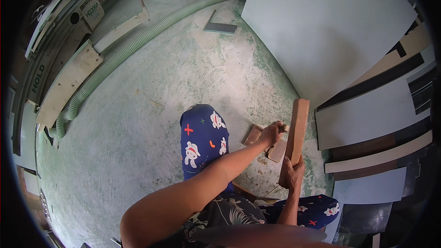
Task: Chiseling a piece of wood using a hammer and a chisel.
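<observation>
While the right hand (294, 173) is clamped on the bar (299, 126) near its closer end, apparently to steady it, the left hand (272, 133), apart, grips a small piece (284, 129), kind unclear, just beside the bar. 2 blocks (276, 152) lie on the floor (119, 133), seemingly for ready reach.

Green hose (133, 44) on floor (110, 147), left of large pale panel (326, 27).

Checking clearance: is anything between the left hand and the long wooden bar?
Only the small tan piece in the left hand shows between that hand and the wooden bar, which the right hand grips. A wooden block below seems to lie on the floor.
</observation>
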Action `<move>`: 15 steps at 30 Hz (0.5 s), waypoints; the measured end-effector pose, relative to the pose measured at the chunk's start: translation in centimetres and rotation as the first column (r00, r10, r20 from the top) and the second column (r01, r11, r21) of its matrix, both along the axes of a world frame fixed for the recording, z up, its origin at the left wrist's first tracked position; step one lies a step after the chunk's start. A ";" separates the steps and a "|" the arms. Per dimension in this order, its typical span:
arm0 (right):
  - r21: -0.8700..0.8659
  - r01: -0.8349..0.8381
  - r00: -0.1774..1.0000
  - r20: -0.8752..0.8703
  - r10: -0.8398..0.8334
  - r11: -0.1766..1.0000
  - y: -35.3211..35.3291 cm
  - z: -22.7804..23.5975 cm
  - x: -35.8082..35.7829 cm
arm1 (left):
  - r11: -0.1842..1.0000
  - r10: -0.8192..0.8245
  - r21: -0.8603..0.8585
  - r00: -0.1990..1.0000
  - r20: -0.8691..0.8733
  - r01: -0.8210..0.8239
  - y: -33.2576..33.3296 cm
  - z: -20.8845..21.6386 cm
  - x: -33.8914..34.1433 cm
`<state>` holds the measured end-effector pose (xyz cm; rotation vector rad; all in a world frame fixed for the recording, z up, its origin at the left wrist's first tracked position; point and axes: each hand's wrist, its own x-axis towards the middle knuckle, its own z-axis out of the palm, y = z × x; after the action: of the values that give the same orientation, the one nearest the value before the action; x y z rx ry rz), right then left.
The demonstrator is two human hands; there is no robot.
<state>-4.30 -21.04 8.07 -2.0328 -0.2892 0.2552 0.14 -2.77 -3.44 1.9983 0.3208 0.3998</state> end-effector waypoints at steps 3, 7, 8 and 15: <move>-0.150 -0.082 0.979 -0.196 0.051 0.985 0.7 0.3 0.0 | 0.999 0.052 0.004 0.998 0.021 -0.052 0.3 0.5 -0.3; -0.213 -0.066 0.987 -0.157 0.033 0.975 0.6 0.3 -0.1 | 0.999 0.030 -0.034 0.999 -0.020 -0.031 0.4 0.7 -0.6; -0.212 -0.071 0.990 -0.135 0.042 0.975 0.5 0.1 -0.1 | 0.999 0.027 -0.035 0.999 -0.018 -0.028 0.3 0.9 -0.7; -0.192 -0.067 0.992 -0.117 0.045 0.979 0.4 -0.4 0.0 | 0.999 0.006 -0.033 1.000 0.005 -0.006 0.2 0.3 -0.6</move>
<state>-4.32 -20.64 7.67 -2.1963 -0.2599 0.4472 -0.43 -2.61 -3.11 1.9647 0.3283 0.4005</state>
